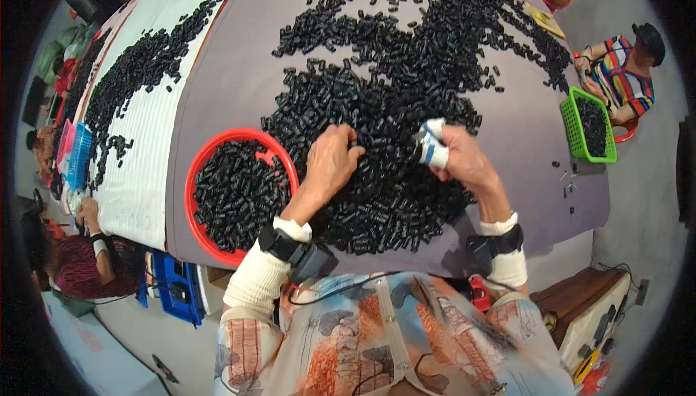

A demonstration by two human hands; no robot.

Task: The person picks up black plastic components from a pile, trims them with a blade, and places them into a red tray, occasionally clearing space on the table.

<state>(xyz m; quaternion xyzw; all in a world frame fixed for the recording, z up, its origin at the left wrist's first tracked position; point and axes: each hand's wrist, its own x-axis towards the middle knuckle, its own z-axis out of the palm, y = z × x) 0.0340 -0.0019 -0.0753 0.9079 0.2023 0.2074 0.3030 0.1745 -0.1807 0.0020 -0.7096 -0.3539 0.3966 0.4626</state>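
Observation:
A large heap of small black cylindrical pieces (377,200) spreads over the table in front of me. My left hand (330,164) is at the left part of the heap with its fingers curled closed; whatever is in them is hidden. Over the heap's right part, my right hand (464,158) is closed too, its fingers wrapped in white tape with blue stripes. Something small and dark shows at its fingertips, too unclear to name against the black heap. Just left of my left hand stands a round red basin (194,211) full of the same black pieces.
A grey-purple cloth (225,69) covers my table. At the right edge, a green basket (573,124) of black pieces stands near a seated person in a striped shirt (623,80). Other people work around a white-covered table (138,200) to the left, beside a blue basket (80,157).

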